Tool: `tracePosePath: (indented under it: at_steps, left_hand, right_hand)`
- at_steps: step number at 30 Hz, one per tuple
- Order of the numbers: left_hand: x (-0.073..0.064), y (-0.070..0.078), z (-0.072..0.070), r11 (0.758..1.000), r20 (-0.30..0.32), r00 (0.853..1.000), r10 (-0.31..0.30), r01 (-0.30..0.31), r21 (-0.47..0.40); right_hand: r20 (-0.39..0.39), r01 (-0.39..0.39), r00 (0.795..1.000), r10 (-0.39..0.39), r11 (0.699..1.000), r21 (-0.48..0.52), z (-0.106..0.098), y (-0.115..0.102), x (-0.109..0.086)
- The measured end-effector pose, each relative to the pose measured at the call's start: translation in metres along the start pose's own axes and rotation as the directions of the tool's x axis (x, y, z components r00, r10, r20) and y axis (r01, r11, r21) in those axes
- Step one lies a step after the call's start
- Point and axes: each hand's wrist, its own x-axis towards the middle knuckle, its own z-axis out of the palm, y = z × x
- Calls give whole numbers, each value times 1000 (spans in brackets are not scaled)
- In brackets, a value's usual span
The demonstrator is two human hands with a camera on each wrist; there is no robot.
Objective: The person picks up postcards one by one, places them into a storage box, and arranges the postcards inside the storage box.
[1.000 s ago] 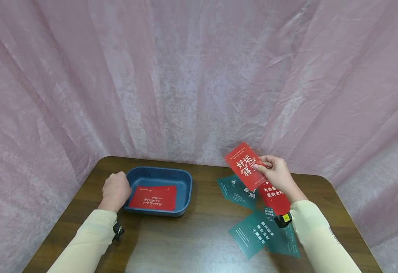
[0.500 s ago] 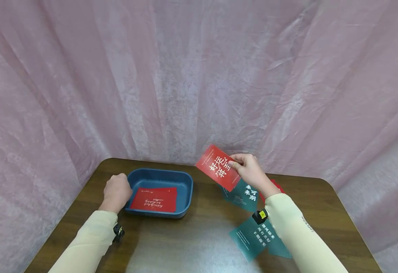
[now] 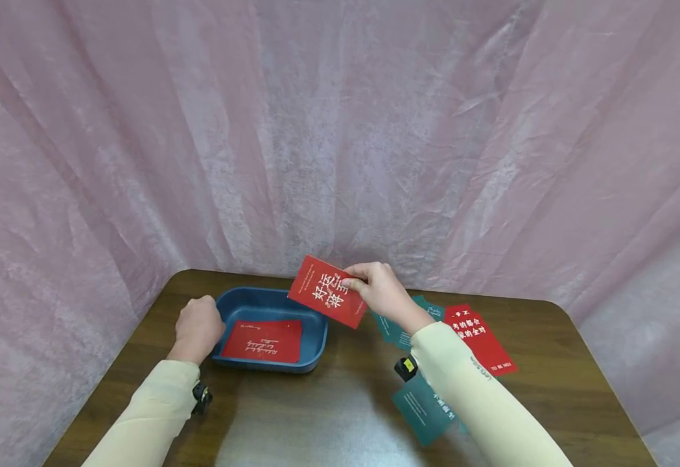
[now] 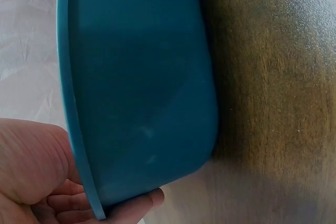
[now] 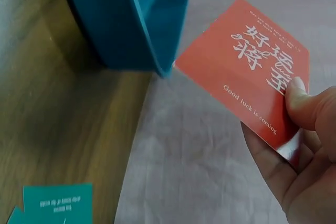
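Observation:
Between thumb and fingers, my right hand pinches a red card with white writing, held in the air over the right rim of a blue tray. The right wrist view shows the thumb on the printed face of this card and the fingers behind it. At the tray's left end, my left hand grips the rim; the left wrist view has its thumb and fingers on either side of the tray wall. Inside the tray lie red cards, overlapped so their number is unclear.
To the right on the wooden table lie red cards and green cards, partly hidden by the right forearm. Another green card lies further back. A pink curtain hangs behind the table.
My right hand has carried the red card leftward from above the cards on the right to the tray's right rim. The left hand and the tray have stayed in place.

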Motion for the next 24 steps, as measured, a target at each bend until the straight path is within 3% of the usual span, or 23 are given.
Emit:
tracePosePath:
  at_steps: [5,11,17,24]
  left_hand:
    - [-2,-1,-1,1000,11,1000,-4,5,-2]
    - [-4,-6,-2,1000,20,1000,-19,19,6]
    - [-4,-8,-3,1000,26,999,-29,29,1]
    - [-6,-9,-6,1000,14,1000,-25,25,15]
  right_hand:
    - [40,57,998,-54,996,-71,22,-11,6]
    - [26,91,996,-90,995,-47,48,-29,13]
    - [18,152,988,-151,985,-87,74,-41,20]
    - [66,137,989,-131,985,-103,106,-43,22]
